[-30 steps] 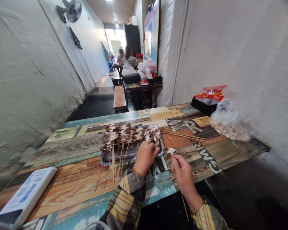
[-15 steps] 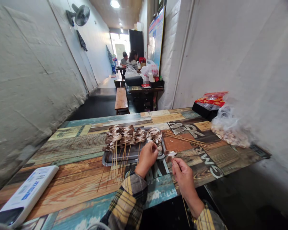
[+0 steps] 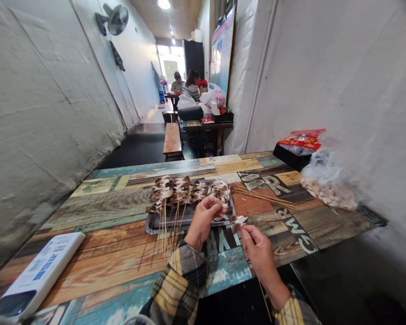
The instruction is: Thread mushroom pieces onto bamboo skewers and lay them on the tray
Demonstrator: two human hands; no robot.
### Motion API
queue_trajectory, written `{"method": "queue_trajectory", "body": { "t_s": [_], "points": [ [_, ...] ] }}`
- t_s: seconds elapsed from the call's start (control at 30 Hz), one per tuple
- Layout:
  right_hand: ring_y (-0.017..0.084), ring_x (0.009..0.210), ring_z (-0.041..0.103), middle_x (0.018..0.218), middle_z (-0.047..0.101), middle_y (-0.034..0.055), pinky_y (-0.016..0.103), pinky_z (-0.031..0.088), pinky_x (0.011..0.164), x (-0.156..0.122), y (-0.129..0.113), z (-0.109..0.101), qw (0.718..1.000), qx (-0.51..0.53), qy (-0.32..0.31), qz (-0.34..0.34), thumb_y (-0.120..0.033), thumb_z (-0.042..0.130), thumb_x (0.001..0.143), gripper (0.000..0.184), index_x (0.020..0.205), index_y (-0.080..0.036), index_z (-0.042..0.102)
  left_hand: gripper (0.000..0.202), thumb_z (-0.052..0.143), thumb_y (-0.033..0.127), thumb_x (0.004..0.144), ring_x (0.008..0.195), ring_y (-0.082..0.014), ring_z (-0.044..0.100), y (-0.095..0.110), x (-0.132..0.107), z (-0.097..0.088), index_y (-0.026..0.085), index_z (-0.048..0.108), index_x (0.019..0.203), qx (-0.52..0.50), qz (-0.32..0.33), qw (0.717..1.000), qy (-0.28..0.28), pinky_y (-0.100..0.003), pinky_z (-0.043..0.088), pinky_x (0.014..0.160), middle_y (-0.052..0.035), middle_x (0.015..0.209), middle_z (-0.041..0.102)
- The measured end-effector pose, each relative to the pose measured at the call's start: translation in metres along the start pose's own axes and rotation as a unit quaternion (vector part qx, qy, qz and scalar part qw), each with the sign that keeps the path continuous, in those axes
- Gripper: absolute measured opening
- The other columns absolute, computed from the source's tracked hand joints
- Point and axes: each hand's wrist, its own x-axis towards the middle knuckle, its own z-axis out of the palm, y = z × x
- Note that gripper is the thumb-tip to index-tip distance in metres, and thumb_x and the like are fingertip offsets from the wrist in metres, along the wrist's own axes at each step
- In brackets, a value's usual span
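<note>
My right hand (image 3: 259, 246) is closed round a bamboo skewer (image 3: 265, 299), whose lower end sticks out below the wrist. Brown-and-white oyster mushroom pieces (image 3: 238, 222) are threaded at its top, just above my fingertips. Over the tray's right end, my left hand (image 3: 205, 221) pinches a small pale mushroom piece (image 3: 224, 206), partly covered by the fingers. On the metal tray (image 3: 152, 225) lie several filled mushroom skewers (image 3: 171, 192), their sticks pointing towards me. Loose mushroom pieces (image 3: 219, 186) are heaped at the tray's right end, partly behind my left hand.
Bare bamboo skewers (image 3: 265, 198) lie right of the tray. Farther right sit a clear bag of mushrooms (image 3: 328, 185) and a black box (image 3: 291, 155) with a red packet. A white box-like device (image 3: 40, 273) lies front left. Two people (image 3: 191, 83) sit at a table beyond.
My left hand has lifted slightly from the loose mushrooms, its pinched fingers now turned towards the skewer. The right hand stays nearly in place, and the view has shifted a little.
</note>
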Motion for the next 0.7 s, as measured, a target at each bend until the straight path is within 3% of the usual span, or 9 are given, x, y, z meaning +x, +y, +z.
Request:
{"method": "queue_trajectory", "body": {
  "t_s": [0.13,0.37,0.47,0.57,0.7],
  "points": [
    [0.009,0.045,0.037,0.051,0.043,-0.0056,0.020,0.029,0.042,-0.0004,-0.0022,0.0002,1.000,-0.023,-0.015,-0.009,-0.045,0.053,0.088,0.032,0.087,-0.015,0.064,0.021,0.076,0.022,0.061,0.054,-0.0060,0.054,0.0002,0.0023,-0.0018,0.015,0.063,0.075,-0.014,0.019,1.000,0.015,-0.014,0.033,0.043,0.0012,0.067,0.060],
    [0.009,0.047,0.042,0.052,0.046,-0.0051,0.020,0.033,0.046,0.0002,-0.0061,-0.0007,0.997,-0.051,-0.042,-0.038,-0.040,0.052,0.089,0.029,0.086,-0.014,0.066,0.016,0.074,0.017,0.061,0.068,-0.0095,0.060,0.0058,0.0000,0.0054,0.014,0.067,0.075,-0.064,0.003,0.998,-0.007,-0.020,0.048,0.065,-0.0027,0.075,0.067],
    [0.009,0.047,0.043,0.051,0.046,-0.0051,0.020,0.033,0.046,0.0001,-0.0065,-0.0012,0.997,-0.050,-0.035,-0.037,-0.039,0.053,0.088,0.028,0.085,-0.015,0.066,0.014,0.074,0.023,0.065,0.070,-0.0099,0.060,0.0067,-0.0006,0.0073,0.014,0.068,0.075,-0.076,0.003,0.997,-0.001,-0.021,0.049,0.068,-0.0031,0.077,0.067],
    [0.010,0.047,0.043,0.052,0.046,-0.0053,0.021,0.034,0.048,-0.0004,-0.0063,-0.0014,0.998,-0.050,-0.034,-0.035,-0.039,0.052,0.089,0.028,0.087,-0.015,0.066,0.020,0.075,0.030,0.066,0.067,-0.0092,0.058,0.0060,-0.0007,0.0074,0.013,0.066,0.071,-0.072,0.005,0.997,0.003,-0.021,0.049,0.066,-0.0025,0.075,0.065],
    [0.009,0.047,0.042,0.052,0.045,-0.0057,0.021,0.033,0.047,-0.0009,-0.0064,-0.0016,0.996,-0.062,-0.044,-0.036,-0.039,0.051,0.090,0.028,0.086,-0.015,0.065,0.024,0.079,0.023,0.060,0.059,-0.0064,0.053,0.0049,-0.0012,0.0070,0.014,0.066,0.078,-0.046,0.006,0.999,-0.003,-0.019,0.045,0.057,0.0014,0.071,0.060]
  ]
}}
